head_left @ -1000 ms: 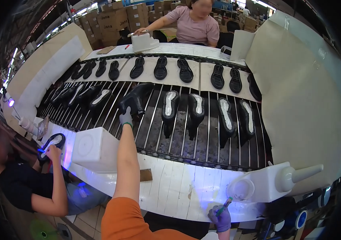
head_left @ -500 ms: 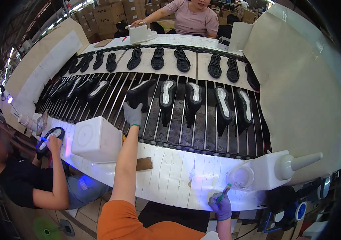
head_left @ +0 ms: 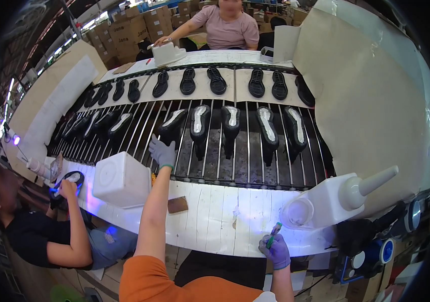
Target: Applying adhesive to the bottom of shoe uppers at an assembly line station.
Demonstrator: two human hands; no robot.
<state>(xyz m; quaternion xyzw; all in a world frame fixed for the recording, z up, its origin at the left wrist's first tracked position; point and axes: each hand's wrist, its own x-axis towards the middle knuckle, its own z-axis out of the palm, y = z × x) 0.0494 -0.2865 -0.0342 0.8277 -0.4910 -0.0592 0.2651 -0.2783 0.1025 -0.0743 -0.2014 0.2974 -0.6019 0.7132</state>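
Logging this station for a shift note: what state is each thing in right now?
Left hand: gloved, reaching onto the belt, holding nothing.
Right hand: gloved, gripping a green brush.
Shoe: on the belt by the left hand.
White tub: open.

Stacked cardboard boxes (head_left: pixel 139 27) fill the far end of my hall, ceiling strip lights (head_left: pixel 91 22) glow overhead, tall beige panels (head_left: pixel 371 95) flank the line, and violet lamplight (head_left: pixel 16 139) spills from my left.

Brown cardboard boxes (head_left: pixel 133 31) stacked top left, beyond the conveyor
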